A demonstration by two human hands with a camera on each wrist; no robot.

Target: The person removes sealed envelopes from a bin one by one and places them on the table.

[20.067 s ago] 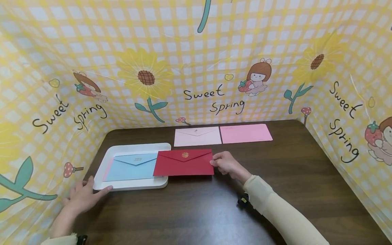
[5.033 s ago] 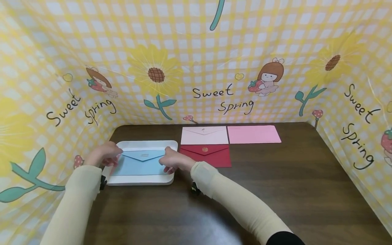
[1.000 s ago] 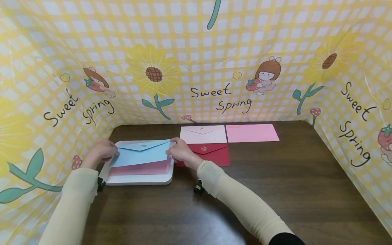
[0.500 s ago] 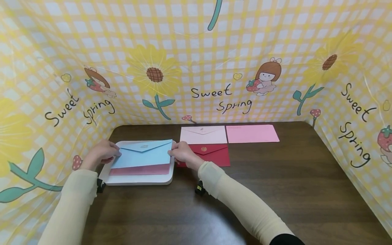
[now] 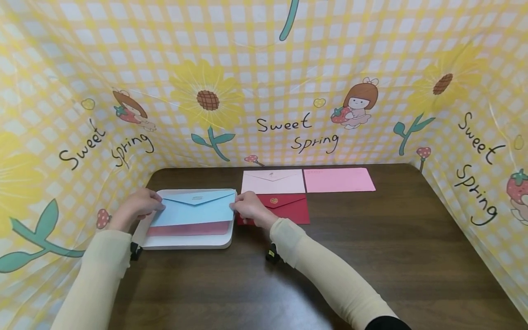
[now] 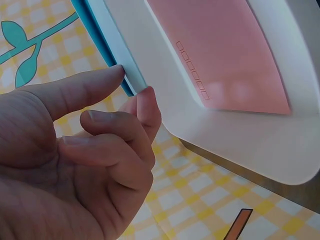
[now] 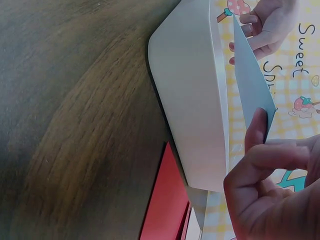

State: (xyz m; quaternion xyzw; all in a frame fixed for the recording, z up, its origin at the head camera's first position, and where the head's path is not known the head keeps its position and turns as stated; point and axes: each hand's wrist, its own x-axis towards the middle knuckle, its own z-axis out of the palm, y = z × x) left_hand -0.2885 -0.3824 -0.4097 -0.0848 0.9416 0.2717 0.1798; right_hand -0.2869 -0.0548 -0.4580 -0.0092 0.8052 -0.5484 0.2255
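A light blue envelope (image 5: 194, 213) is raised above the white tray (image 5: 185, 243), its pointed flap facing up. My left hand (image 5: 140, 206) pinches its left end between thumb and finger, as the left wrist view shows at the envelope edge (image 6: 112, 47). At the other end my right hand (image 5: 249, 206) pinches it too; in the right wrist view the blue envelope (image 7: 252, 80) stands clear of the tray wall (image 7: 192, 100). Below it a pink envelope (image 6: 230, 60) with small printed boxes lies in the tray, partly covered in the head view.
Right of the tray lies a red envelope (image 5: 284, 211), partly behind my right hand. Behind it are a pale pink envelope (image 5: 272, 183) and a brighter pink envelope (image 5: 340, 180). A checked cloth (image 5: 264, 82) surrounds the dark wooden table (image 5: 350, 238).
Over the last second the blue envelope has shifted slightly right in both hands. Five seconds ago it lay in the tray, covering most of the pink one. The red envelope moved to the table earlier.
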